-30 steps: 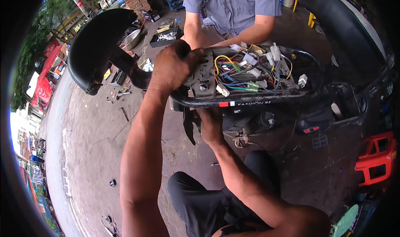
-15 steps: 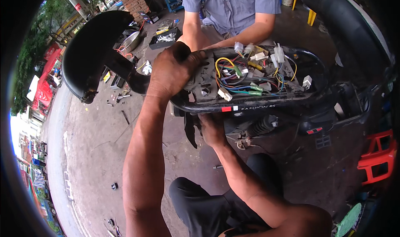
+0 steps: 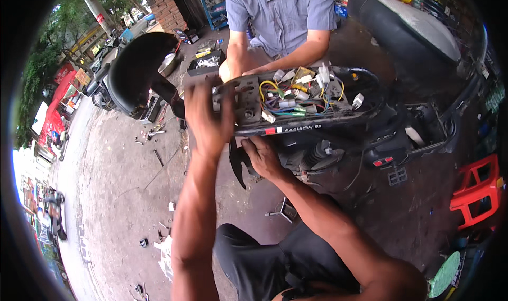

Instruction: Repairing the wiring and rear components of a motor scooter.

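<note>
Starting at the far left, there's the black backrest (image 3: 135,71), jutting well out past the frame; a bump there could jolt things, I'd say, because it sticks out so far. Next along comes the left hand (image 3: 206,118), blurred, fingers up and spread, closed on nothing that shows! The holed metal plate (image 3: 246,100) sits just beside those fingers, to their right; whether they touch it, I cannot tell, but a slip against its edge could scrape a fingertip. Lower down, a dark flap (image 3: 237,167) dangles beside the right hand (image 3: 263,158), whose bent fingers are just under the near rail of the scooter frame (image 3: 254,131); whether they grip anything, I can't tell from here. If that hand is bearing weight and slips, the plate end might sag. On to the right, and the wiring bundle (image 3: 288,104) lies in a tangle within the frame, clear of both hands; a snagged plug could tug a lead loose. Farther along, a white connector (image 3: 358,100) rests well apart from every finger.
</note>
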Available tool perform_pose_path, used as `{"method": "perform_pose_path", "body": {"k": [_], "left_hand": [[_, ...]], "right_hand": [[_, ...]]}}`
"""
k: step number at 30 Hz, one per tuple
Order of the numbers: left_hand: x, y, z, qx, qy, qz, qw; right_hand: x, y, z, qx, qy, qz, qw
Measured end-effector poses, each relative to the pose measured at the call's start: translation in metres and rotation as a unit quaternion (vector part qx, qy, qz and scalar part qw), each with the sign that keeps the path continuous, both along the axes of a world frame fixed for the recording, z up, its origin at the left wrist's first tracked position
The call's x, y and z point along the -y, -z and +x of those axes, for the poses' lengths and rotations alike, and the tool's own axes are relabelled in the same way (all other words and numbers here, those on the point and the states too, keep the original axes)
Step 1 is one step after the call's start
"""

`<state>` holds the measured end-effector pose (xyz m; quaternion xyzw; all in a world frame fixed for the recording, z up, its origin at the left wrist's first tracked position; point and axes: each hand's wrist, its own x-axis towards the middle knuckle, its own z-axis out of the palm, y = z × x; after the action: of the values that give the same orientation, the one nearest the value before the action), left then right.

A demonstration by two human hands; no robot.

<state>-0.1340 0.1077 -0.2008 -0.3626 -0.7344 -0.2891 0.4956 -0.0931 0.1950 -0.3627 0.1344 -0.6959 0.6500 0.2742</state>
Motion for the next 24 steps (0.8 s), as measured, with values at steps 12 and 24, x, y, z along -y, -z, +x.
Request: {"method": "perform_pose_path", "body": {"k": [12,24], "left_hand": [[-0.048,0.116,0.073,0.221,-0.077,0.099,0.967],[-0.042,0.11,0.045,0.422,0.172,0.348,0.819]], "right_hand": [[-0.054,-0.009,0.044,-0.031,0.029,0.146,0.988],[-0.161,-0.184,0.058,-0.103,0.175,0.407,0.89]]}}
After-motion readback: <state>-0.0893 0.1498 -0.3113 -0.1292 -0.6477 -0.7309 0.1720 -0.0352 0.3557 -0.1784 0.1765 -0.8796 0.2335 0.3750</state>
